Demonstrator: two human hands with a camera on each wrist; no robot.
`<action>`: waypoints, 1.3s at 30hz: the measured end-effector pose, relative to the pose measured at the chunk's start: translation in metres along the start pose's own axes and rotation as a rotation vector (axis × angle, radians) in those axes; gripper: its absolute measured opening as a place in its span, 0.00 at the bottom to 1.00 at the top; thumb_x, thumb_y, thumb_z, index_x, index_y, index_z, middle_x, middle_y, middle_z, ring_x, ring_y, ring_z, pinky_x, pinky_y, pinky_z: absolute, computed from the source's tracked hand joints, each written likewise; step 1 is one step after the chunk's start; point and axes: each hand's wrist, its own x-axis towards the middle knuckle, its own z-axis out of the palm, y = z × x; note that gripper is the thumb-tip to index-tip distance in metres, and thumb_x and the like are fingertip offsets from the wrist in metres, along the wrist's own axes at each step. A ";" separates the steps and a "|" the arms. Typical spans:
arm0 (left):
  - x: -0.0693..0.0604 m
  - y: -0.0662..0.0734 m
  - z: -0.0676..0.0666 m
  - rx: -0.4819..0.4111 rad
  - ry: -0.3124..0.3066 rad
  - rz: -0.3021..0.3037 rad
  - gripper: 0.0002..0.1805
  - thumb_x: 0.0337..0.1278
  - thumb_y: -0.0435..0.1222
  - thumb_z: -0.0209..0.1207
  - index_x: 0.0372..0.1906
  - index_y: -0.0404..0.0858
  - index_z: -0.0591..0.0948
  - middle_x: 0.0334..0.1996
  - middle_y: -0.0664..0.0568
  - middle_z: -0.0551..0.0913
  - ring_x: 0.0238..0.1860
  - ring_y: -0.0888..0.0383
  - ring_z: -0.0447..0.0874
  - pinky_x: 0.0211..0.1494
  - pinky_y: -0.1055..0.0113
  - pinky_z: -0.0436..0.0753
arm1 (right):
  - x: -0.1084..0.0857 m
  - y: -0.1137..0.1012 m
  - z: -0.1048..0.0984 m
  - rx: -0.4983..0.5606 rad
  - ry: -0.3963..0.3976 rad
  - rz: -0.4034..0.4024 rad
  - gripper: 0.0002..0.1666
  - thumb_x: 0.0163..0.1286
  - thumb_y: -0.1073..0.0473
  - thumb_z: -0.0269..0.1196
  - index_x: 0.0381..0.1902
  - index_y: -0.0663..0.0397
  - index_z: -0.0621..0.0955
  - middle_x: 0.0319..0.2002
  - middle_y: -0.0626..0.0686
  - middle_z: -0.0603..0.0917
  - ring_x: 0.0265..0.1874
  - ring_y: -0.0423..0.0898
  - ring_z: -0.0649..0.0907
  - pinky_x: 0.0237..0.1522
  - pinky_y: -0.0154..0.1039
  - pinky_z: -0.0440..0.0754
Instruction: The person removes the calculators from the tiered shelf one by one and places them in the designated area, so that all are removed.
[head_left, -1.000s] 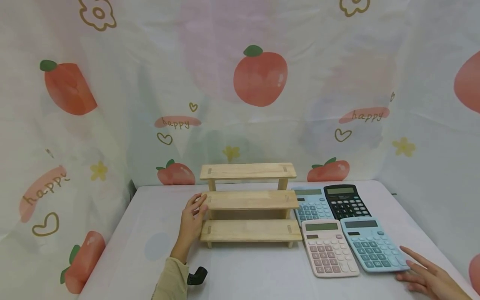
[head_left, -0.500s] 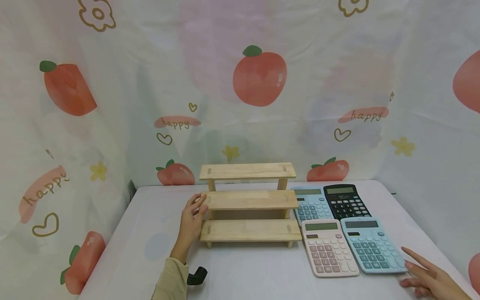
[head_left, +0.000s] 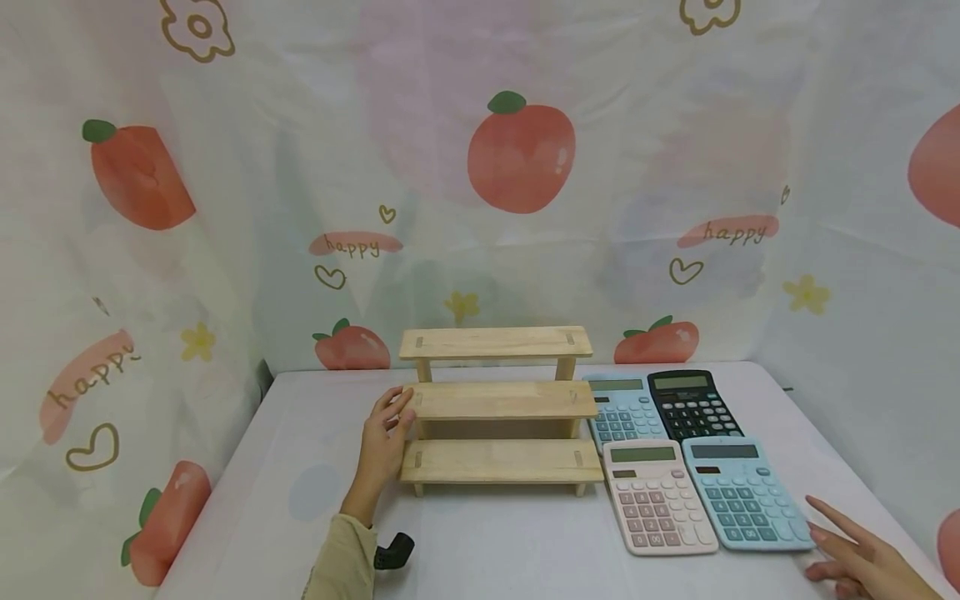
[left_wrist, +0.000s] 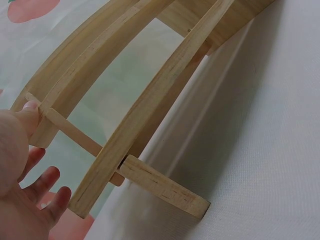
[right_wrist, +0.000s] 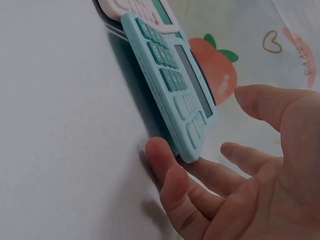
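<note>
A three-tier wooden stand (head_left: 502,461) stands at the middle of the table. My left hand (head_left: 384,446) holds the left end of its middle shelf; in the left wrist view the thumb (left_wrist: 31,112) lies against the board and the other fingers are below it. To the stand's right, a pink calculator (head_left: 660,500) lies beside a light blue calculator (head_left: 746,492). My right hand (head_left: 862,550) is at the blue one's lower right corner, fingers loosely spread. In the right wrist view, fingers (right_wrist: 215,175) are right by that corner; contact is unclear.
Behind the front pair lie another blue calculator (head_left: 626,410), partly hidden by the stand, and a black calculator (head_left: 693,404). A black curved piece (head_left: 395,552) sticks out beside the left sleeve (head_left: 343,554). A fruit-printed cloth (head_left: 517,250) encloses the table's back and sides.
My right hand has shifted slightly right, and its fingers overlap the front blue calculator's corner less. The left hand and the stand keep their place.
</note>
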 end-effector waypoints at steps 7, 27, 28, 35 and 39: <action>0.001 0.000 -0.001 -0.012 -0.009 -0.005 0.22 0.72 0.36 0.58 0.66 0.33 0.78 0.71 0.38 0.72 0.70 0.37 0.71 0.61 0.40 0.79 | 0.002 0.000 -0.001 -0.015 0.002 0.005 0.56 0.79 0.30 0.41 0.77 0.64 0.28 0.36 0.49 0.86 0.28 0.47 0.78 0.31 0.36 0.75; 0.001 -0.003 0.000 -0.012 -0.008 -0.001 0.21 0.72 0.35 0.58 0.65 0.33 0.79 0.70 0.38 0.72 0.69 0.38 0.72 0.61 0.41 0.79 | 0.004 -0.001 -0.009 -0.119 -0.008 -0.004 0.58 0.78 0.28 0.41 0.77 0.71 0.36 0.46 0.64 0.84 0.36 0.47 0.83 0.34 0.40 0.77; 0.001 -0.003 0.000 -0.013 -0.009 -0.003 0.21 0.72 0.35 0.58 0.65 0.33 0.79 0.70 0.38 0.72 0.69 0.38 0.72 0.61 0.41 0.79 | 0.003 -0.001 -0.009 -0.123 -0.008 -0.010 0.58 0.78 0.28 0.41 0.77 0.71 0.36 0.49 0.69 0.82 0.36 0.47 0.83 0.35 0.40 0.77; 0.001 -0.002 -0.001 -0.022 -0.012 -0.014 0.22 0.72 0.36 0.58 0.66 0.33 0.78 0.71 0.39 0.72 0.70 0.39 0.71 0.62 0.42 0.79 | 0.002 -0.006 -0.011 -0.144 0.014 -0.037 0.54 0.80 0.32 0.41 0.77 0.72 0.40 0.61 0.75 0.76 0.38 0.48 0.84 0.38 0.41 0.80; 0.001 -0.001 -0.001 -0.021 -0.014 -0.014 0.22 0.72 0.35 0.58 0.66 0.33 0.78 0.71 0.38 0.72 0.70 0.38 0.72 0.62 0.41 0.79 | 0.000 -0.010 -0.012 -0.154 0.024 -0.069 0.50 0.82 0.36 0.40 0.76 0.75 0.42 0.62 0.77 0.74 0.40 0.48 0.86 0.41 0.42 0.85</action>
